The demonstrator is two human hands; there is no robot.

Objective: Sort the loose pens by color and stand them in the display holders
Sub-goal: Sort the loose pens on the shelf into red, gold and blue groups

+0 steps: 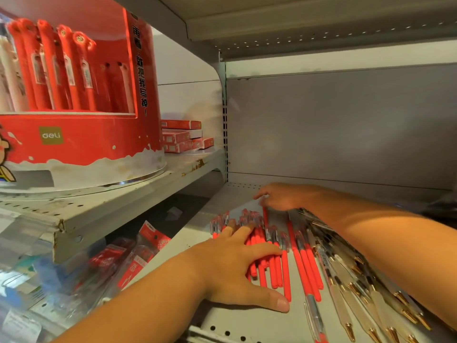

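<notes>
**Both hands on a spread of loose pens on the lower shelf**

The loose red pens (285, 268) lie flat on the grey perforated lower shelf (249, 325), packed side by side in a rough fan. Their barrels are a matt orange-red, and the far ends carry clear caps through which a little red shows. A few lie apart from the main bunch, just to its right, running the same way.

Further right is a second batch, the pale pens (343, 288). They have frosted, near-colourless barrels and shiny gold tips that point towards the camera. They overlap one another, and some disappear under the right forearm.

The left hand (232, 266) lies palm down on the red bunch. Its fingers are straight and spread across the barrels, pressing on them, and the thumb is stretched out flat on the bare shelf nearer the camera. It grips nothing.

The right hand (282, 198) reaches across to the far ends of the pens, with the fingertips down among the caps. Whether it pinches a pen or only touches them cannot be told.

Up on the left, on the higher shelf (138, 189), stands a round red Deli display holder (81, 142) with a white lower band. Red pens (47, 68) stand upright in its window. Small red boxes (181, 138) are stacked just behind it. Packets of stationery (134, 258) lie blurred below that shelf.
</notes>
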